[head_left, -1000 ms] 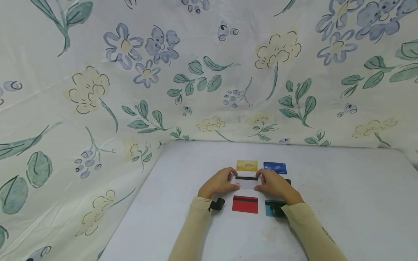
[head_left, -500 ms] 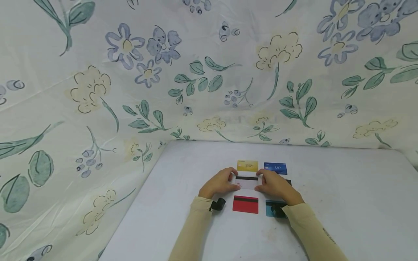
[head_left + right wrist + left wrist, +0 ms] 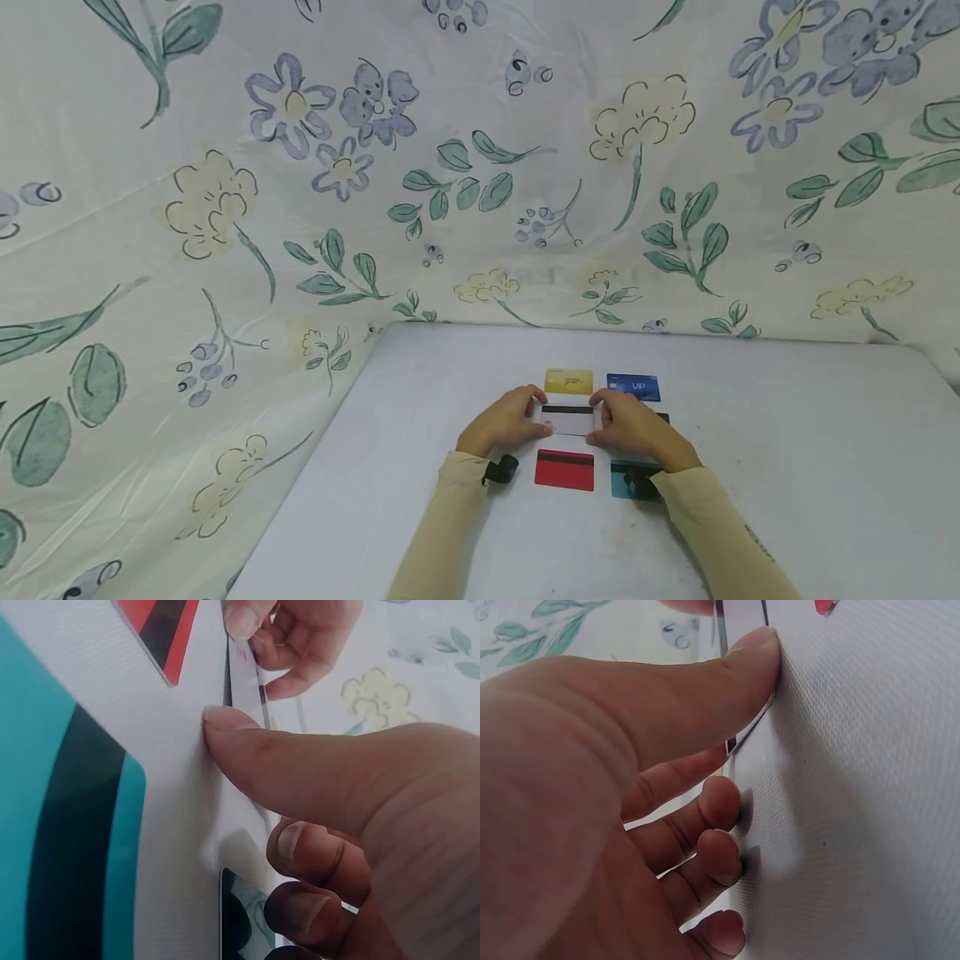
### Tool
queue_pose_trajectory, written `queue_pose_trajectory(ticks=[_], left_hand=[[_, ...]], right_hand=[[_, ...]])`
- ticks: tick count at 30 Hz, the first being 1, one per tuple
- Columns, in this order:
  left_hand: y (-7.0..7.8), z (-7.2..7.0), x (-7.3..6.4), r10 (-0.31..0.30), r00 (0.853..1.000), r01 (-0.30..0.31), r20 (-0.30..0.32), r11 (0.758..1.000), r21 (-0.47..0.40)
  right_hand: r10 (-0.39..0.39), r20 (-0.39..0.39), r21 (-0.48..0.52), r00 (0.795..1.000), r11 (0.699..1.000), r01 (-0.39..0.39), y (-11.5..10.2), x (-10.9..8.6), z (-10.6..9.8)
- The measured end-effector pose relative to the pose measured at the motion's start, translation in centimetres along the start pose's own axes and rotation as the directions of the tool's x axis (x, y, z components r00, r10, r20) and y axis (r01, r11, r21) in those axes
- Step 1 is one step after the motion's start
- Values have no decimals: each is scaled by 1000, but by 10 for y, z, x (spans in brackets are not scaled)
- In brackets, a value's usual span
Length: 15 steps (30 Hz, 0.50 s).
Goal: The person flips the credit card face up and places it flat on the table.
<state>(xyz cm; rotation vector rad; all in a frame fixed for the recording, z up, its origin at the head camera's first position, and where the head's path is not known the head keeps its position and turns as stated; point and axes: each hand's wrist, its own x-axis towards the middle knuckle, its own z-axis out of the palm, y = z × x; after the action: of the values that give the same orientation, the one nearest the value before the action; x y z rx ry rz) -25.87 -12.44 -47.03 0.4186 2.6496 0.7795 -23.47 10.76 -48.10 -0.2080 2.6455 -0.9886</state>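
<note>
A white card with a black stripe along its far side lies in the middle of the group of cards. My left hand pinches its left edge between thumb and index finger; in the left wrist view the other fingers are bent, tips at the table. At the right edge, my right hand holds the card, its thumb at the near corner and its index finger at the far one. A dark patterned card lies beneath the right hand's other fingers, mostly hidden in the head view.
Behind the white card lie a gold card and a blue VIP card. Nearer are a red card and a teal card, partly covered by the right wrist camera. A floral cloth hangs behind the white table.
The head view has shifted very slightly. My right thumb sits a touch nearer to me at the card's corner; the cards and left hand stay as they were.
</note>
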Motion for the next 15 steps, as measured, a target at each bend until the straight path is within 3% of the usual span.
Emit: queue_pose_trajectory(ticks=[15], left_hand=[[0,-2,-2,24,1000,-24,14,1000,-5]], right_hand=[[3,10,-23,1000,1000,-2,-2,-4,-5]])
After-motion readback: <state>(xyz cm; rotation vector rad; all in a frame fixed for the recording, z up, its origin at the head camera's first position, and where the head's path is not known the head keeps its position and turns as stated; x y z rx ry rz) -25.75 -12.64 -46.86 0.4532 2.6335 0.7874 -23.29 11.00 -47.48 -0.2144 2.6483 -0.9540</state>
